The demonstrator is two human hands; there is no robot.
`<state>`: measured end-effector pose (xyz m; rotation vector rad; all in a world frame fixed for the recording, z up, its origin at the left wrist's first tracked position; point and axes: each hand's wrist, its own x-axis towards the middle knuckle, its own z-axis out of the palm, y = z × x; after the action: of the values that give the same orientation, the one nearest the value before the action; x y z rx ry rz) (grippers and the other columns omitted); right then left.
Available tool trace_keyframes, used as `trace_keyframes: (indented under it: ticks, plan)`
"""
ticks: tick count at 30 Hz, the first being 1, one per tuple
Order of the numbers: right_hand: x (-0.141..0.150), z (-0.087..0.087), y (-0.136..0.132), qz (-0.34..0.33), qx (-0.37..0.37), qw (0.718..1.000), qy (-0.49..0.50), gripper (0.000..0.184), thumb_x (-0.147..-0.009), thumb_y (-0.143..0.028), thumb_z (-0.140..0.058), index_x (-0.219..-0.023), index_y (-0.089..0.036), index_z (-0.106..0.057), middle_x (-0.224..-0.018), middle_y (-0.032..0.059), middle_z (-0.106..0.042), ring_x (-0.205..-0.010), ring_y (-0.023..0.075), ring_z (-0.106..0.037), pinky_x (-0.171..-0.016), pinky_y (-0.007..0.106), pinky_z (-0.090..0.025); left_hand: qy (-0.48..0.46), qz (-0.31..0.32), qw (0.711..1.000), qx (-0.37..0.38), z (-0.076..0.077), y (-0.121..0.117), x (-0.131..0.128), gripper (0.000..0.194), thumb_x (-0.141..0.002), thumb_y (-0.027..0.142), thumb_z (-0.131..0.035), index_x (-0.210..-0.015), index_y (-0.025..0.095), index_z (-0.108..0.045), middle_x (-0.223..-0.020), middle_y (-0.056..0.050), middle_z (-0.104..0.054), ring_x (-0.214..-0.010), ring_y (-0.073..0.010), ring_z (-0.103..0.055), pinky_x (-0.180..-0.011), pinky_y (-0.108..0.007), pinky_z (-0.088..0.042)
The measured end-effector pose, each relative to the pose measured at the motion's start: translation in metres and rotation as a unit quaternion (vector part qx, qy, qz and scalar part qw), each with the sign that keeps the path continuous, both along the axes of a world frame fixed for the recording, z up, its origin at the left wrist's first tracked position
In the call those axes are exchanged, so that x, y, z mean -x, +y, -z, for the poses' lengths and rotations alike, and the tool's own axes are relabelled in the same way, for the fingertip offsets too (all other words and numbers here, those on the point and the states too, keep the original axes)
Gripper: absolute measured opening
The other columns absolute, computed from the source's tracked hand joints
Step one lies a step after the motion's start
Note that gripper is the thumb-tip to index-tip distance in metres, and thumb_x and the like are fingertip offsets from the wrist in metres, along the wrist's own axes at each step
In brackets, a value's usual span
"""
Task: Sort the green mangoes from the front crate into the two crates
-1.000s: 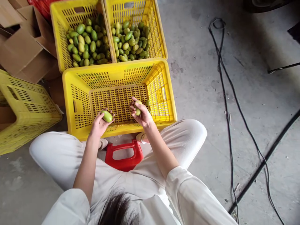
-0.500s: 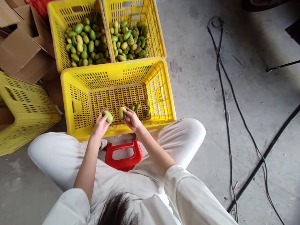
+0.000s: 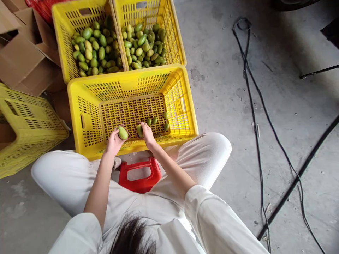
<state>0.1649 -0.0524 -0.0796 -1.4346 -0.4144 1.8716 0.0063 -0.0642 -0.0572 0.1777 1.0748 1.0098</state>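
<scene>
Over the near edge of a yellow crate [image 3: 129,79], my left hand [image 3: 114,143] grips a light green oval fruit [image 3: 122,133] that looks like a small mango. To its right, my right hand [image 3: 147,135] is closed round another green fruit [image 3: 140,131], partly covered by the fingers. Several small green fruits [image 3: 155,120] lie on the crate's slatted floor toward its right side, just beyond my right hand.
Behind stand two yellow crates with heaps of green and yellowish fruits [image 3: 102,53] [image 3: 145,47]. Another yellow crate [image 3: 34,130] and cardboard boxes [image 3: 21,60] are at left. A red plastic stool [image 3: 140,181] sits between my legs. Black cables [image 3: 254,106] cross the floor at right.
The fruit in my right hand has turned, showing a greener side, and that hand has moved slightly right and down. My left hand has opened its hold a little, showing more of its fruit.
</scene>
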Motion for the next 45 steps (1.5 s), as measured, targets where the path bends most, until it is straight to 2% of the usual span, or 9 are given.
trace_keyframes:
  ticks: [7,12,16,21,27,31,36,41,45]
  plan:
    - [-0.015,-0.02,0.012,0.094,-0.081,0.982,0.145,0.048,-0.067,-0.019,-0.068,-0.113,-0.03,-0.059,-0.105,-0.0015,-0.062,-0.093,0.0148,-0.063,-0.074,0.025,-0.052,-0.002,-0.065,0.997,-0.043,-0.007,0.004,0.007,0.023,-0.075,0.024,-0.072,-0.096,0.022,-0.062,-0.111,-0.007,-0.068,-0.1,-0.0224,-0.066,-0.078,-0.031,-0.055]
    - [-0.016,-0.024,0.009,0.052,-0.069,0.973,0.216,0.038,-0.064,-0.022,-0.079,-0.098,-0.024,-0.061,-0.078,-0.0051,-0.055,-0.059,0.0065,-0.053,-0.049,0.018,-0.041,0.007,-0.039,0.997,-0.073,-0.005,-0.001,0.003,0.028,-0.071,0.029,-0.08,-0.087,0.022,-0.057,-0.079,-0.001,-0.064,-0.07,-0.0136,-0.064,-0.063,-0.025,-0.052]
    - [-0.01,-0.014,0.006,-0.029,-0.011,0.99,0.136,0.028,-0.075,-0.042,-0.072,-0.076,-0.018,-0.056,-0.064,-0.0035,-0.052,-0.042,0.0057,-0.042,-0.033,0.019,-0.024,0.035,0.017,0.999,-0.032,0.004,-0.002,-0.003,0.026,-0.077,0.035,-0.074,-0.082,0.021,-0.053,-0.062,0.003,-0.056,-0.048,-0.0087,-0.052,-0.043,-0.018,-0.039]
    - [-0.004,0.0,0.006,0.007,0.067,0.994,0.084,0.013,-0.087,-0.028,-0.05,-0.093,-0.019,-0.057,-0.074,0.0013,-0.06,-0.054,0.0123,-0.057,-0.046,0.025,-0.045,-0.008,-0.024,0.999,0.038,0.01,0.0,-0.002,0.017,-0.084,0.03,-0.056,-0.091,0.015,-0.06,-0.079,-0.007,-0.067,-0.072,-0.0167,-0.067,-0.064,-0.028,-0.055]
    - [-0.01,-0.009,0.009,0.069,0.035,0.984,0.159,0.03,-0.075,-0.018,-0.063,-0.104,-0.022,-0.055,-0.086,-0.0005,-0.062,-0.069,0.0132,-0.062,-0.059,0.025,-0.051,-0.001,-0.058,0.998,0.0,0.004,0.001,0.003,0.026,-0.073,0.022,-0.071,-0.097,0.019,-0.061,-0.099,-0.008,-0.07,-0.093,-0.0208,-0.069,-0.078,-0.032,-0.057]
    - [-0.016,-0.022,0.01,0.08,-0.041,0.969,0.231,0.042,-0.064,-0.016,-0.076,-0.101,-0.022,-0.057,-0.082,-0.0052,-0.058,-0.055,0.0045,-0.05,-0.043,0.015,-0.036,-0.022,-0.039,0.999,-0.011,-0.001,-0.001,0.004,0.03,-0.064,0.025,-0.08,-0.086,0.019,-0.061,-0.082,0.0,-0.065,-0.072,-0.0123,-0.066,-0.06,-0.021,-0.055]
    - [-0.016,-0.021,0.007,0.008,-0.042,0.974,0.221,0.028,-0.069,-0.026,-0.075,-0.083,-0.021,-0.051,-0.071,-0.0072,-0.055,-0.039,0.0001,-0.03,-0.035,0.013,-0.012,0.023,0.025,0.999,0.027,0.004,-0.003,-0.002,0.031,-0.058,0.023,-0.083,-0.077,0.015,-0.059,-0.065,0.005,-0.055,-0.045,-0.0028,-0.048,-0.035,-0.012,-0.031]
    - [-0.011,-0.01,0.006,0.017,0.032,0.979,0.199,0.023,-0.088,-0.042,-0.056,-0.088,-0.019,-0.057,-0.069,-0.0024,-0.059,-0.043,0.0056,-0.045,-0.037,0.017,-0.031,0.026,0.013,0.997,0.069,0.008,-0.002,-0.007,0.026,-0.074,0.036,-0.072,-0.077,0.015,-0.057,-0.064,0.002,-0.056,-0.047,-0.0057,-0.052,-0.038,-0.015,-0.038]
    - [-0.015,-0.015,0.011,0.062,0.038,0.955,0.287,0.021,-0.087,-0.025,-0.05,-0.106,-0.021,-0.058,-0.091,0.003,-0.067,-0.079,0.0174,-0.066,-0.065,0.03,-0.056,-0.007,-0.051,0.997,0.054,0.003,0.001,-0.005,0.012,-0.082,0.028,-0.061,-0.087,0.017,-0.06,-0.082,-0.003,-0.067,-0.075,-0.0145,-0.067,-0.067,-0.027,-0.058]
